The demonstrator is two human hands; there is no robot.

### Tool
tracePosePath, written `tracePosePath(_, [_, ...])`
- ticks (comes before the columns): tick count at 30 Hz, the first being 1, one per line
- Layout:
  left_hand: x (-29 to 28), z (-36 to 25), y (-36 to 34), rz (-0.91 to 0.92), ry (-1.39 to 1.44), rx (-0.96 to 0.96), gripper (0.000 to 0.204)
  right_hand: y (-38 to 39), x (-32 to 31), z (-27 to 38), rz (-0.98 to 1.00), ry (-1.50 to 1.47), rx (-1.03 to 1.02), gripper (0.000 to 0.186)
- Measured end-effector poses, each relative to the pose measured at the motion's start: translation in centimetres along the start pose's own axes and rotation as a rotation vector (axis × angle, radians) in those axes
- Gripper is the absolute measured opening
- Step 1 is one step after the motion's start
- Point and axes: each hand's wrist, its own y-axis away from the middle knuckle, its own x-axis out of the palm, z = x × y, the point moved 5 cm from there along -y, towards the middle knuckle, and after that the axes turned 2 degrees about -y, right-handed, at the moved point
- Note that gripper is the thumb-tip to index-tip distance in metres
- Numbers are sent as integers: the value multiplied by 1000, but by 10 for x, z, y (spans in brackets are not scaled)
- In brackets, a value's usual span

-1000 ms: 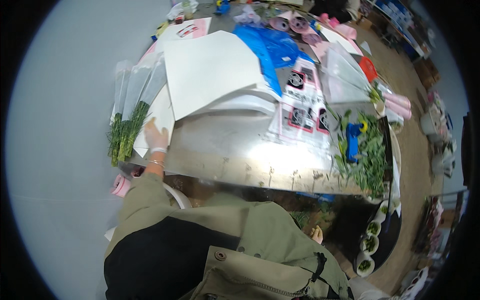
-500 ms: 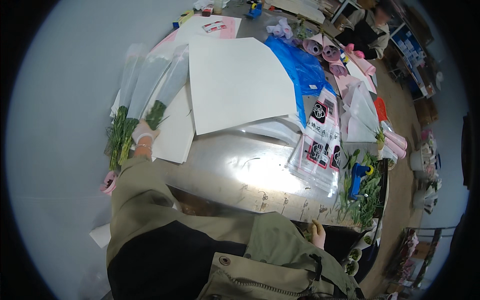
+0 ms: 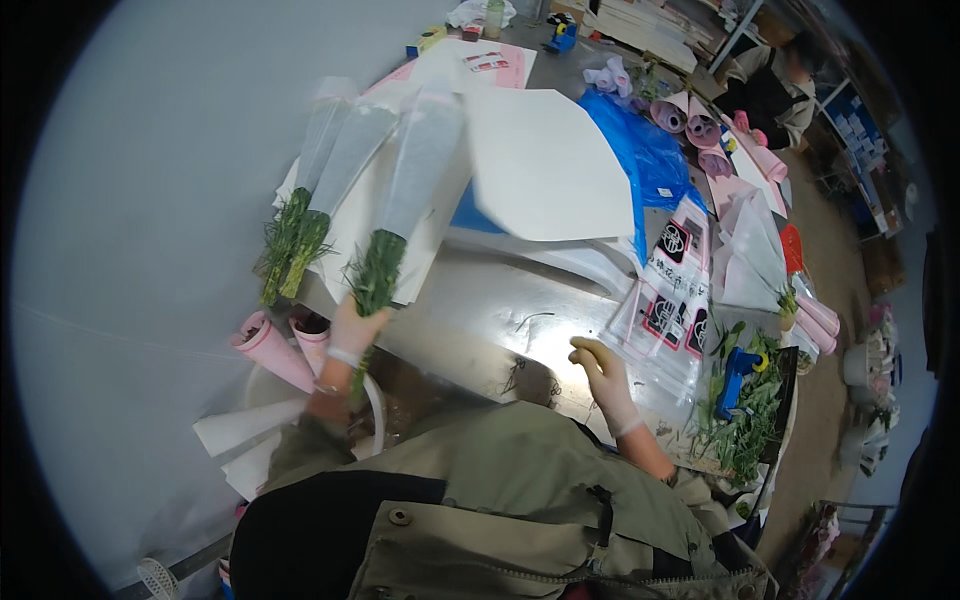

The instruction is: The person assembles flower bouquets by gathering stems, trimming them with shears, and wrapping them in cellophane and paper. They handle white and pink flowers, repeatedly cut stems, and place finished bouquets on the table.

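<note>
My left hand [image 3: 357, 328], in a thin pale glove, is closed round the stems of a flower bunch [image 3: 424, 150]. The bunch is wrapped in a translucent white sleeve, with green leafy stems showing below it; its top is blurred. My right hand [image 3: 606, 385], also gloved, hovers over the metal table [image 3: 480, 310] near its front edge. Its fingers reach out with nothing visible in them. Left of the held bunch, two more sleeved bunches [image 3: 350, 150] lie on white paper sheets, their green stems toward me.
A large white sheet [image 3: 550, 165] overlaps a blue plastic bag [image 3: 635, 150]. Printed clear sleeves [image 3: 665, 290], a blue tape dispenser [image 3: 738, 383] and loose greenery [image 3: 745, 440] lie at right. Pink rolled wraps [image 3: 272, 350] stand below the table's left edge. A person [image 3: 775, 95] works far right.
My left hand has lifted one sleeved bunch and brought it right and toward me. My right hand has risen from the front edge to over the table. The view has shifted.
</note>
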Motion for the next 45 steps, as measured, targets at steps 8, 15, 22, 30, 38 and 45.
tracePosePath(8, [73,-99,86,303,244,330,76,-76,94,119,311,-342,-192,38])
tracePosePath(15, [118,-197,55,559,-238,535,102,-34,54,101,-2,519,-561,27])
tracePosePath(22, [214,-217,95,720,-226,651,77,14,-23,44,59,462,-376,28])
tracePosePath(30, [309,-226,113,686,-459,874,72,190,-315,-68,-512,-403,27,16])
tracePosePath(38, [444,-296,210,898,-530,1054,75,400,-574,-153,-1384,-977,-131,25])
tracePosePath(45, [543,-351,287,820,-531,1116,91,445,-693,-151,-1548,-658,-191,28])
